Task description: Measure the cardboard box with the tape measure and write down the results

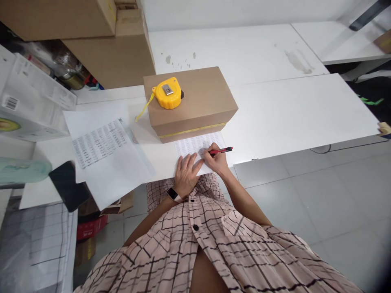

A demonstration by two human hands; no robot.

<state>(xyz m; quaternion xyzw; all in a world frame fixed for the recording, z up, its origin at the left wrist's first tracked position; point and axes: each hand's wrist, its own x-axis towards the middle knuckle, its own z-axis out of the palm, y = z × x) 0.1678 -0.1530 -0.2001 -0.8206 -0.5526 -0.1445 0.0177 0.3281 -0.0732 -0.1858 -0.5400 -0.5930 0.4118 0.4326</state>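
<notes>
A red and black pen [222, 150] is gripped in my right hand [216, 159], which rests on a printed sheet [192, 143] at the table's front edge. Flat on the same sheet lies my left hand [187, 174], fingers stretched out and holding nothing. The sheet's far edge meets a closed cardboard box [198, 93] just beyond my hands. On the left part of the box top sits a yellow tape measure [168, 93] with a yellow strap hanging off the side. The pen's tip is hidden by my fingers.
Several printed papers [100, 142] lie to the left, near a dark phone [69, 185] and a pale green bottle [24, 170]. Large cardboard boxes [122, 61] are stacked at the back left. The white table [275, 110] stretches right, above a tiled floor [290, 195].
</notes>
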